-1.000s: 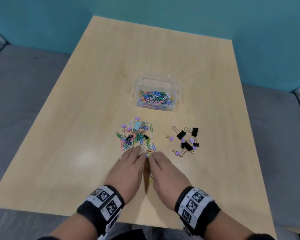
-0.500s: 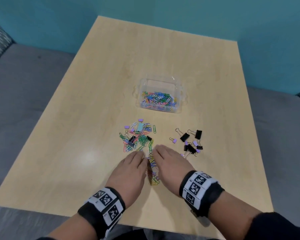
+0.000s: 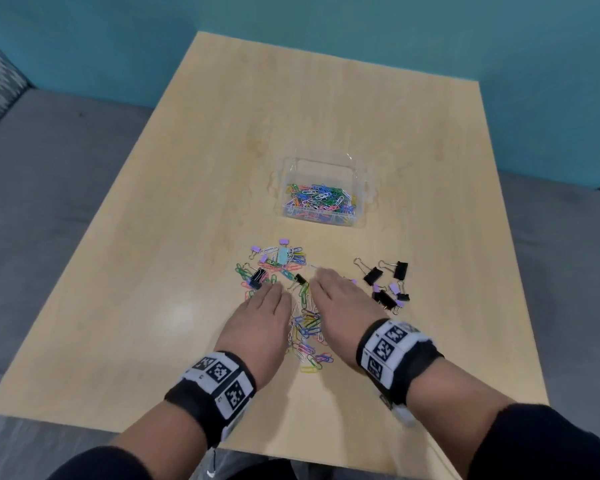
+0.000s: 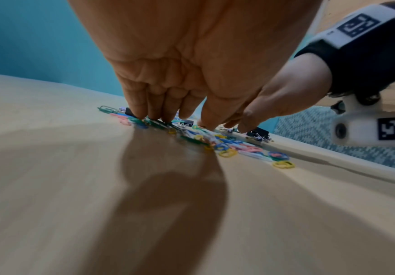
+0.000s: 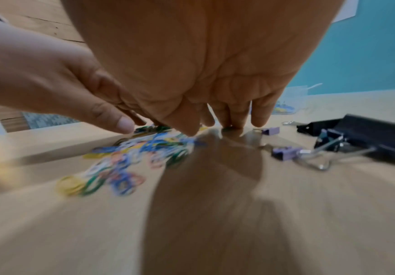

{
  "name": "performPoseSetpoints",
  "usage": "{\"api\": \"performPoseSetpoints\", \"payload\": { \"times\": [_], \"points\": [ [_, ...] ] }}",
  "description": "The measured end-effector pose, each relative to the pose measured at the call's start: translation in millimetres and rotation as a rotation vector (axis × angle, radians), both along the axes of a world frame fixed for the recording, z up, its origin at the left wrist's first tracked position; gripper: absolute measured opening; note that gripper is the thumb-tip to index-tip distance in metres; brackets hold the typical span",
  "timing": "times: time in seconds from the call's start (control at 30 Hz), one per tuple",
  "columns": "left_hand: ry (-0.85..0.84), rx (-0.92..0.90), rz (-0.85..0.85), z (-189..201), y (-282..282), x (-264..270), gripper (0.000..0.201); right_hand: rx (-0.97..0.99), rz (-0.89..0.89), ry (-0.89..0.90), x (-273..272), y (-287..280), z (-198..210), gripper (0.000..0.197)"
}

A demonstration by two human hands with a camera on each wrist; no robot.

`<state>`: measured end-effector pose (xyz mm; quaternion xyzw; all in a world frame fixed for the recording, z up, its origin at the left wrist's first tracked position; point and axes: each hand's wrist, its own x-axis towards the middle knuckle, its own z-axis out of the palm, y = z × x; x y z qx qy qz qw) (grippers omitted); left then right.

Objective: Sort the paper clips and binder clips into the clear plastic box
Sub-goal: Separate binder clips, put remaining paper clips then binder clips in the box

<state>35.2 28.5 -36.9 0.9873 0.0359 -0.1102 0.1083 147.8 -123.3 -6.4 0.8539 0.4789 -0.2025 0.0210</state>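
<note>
Both hands lie palm down on the wooden desk (image 3: 194,188) near its near edge, fingers straight and spread flat, grasping nothing. The left hand (image 3: 258,318) presses its fingertips (image 4: 142,113) onto the near side of a mixed heap of coloured paper clips (image 3: 278,263) and small binder clips. The right hand (image 3: 340,303) rests just beside it, its fingertips (image 5: 236,121) touching the desk surface; that wrist view is blurred.

Between the two hands a loose trail of paper clips (image 3: 307,336) runs back toward the near edge of the desk, yellow, blue, pink and green ones among them.

To the right of the right hand, toward the right edge, sits a separate cluster of binder clips (image 3: 385,282), black ones and smaller purple ones, some touching each other.

The clear plastic box (image 3: 321,168) stands open near the middle of the desk, well apart from the hands, on the far side of the heap. A layer of coloured paper clips (image 3: 321,199) lies in its bottom.

Each wrist carries a black band with printed square markers.
</note>
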Motion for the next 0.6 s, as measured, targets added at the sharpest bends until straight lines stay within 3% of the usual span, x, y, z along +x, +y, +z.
{"api": "performPoseSetpoints", "payload": {
  "times": [0.13,0.23,0.47,0.6],
  "points": [
    [0.01,0.0,-0.055,-3,-6,-15,0.052,-0.061,0.021,0.003,-30,-7,1,0.074],
    [-0.001,-0.025,-0.096,4,-12,-22,0.051,-0.009,0.034,-0.003,-40,-13,1,0.066],
    [0.02,-0.032,-0.023,10,-15,-13,0.053,0.07,0.029,0.029,-37,-4,-3,0.068],
    [-0.095,-0.083,-0.018,19,-12,-23,0.037,0.176,0.083,0.05,-42,-19,-2,0.057]
  ]
}}
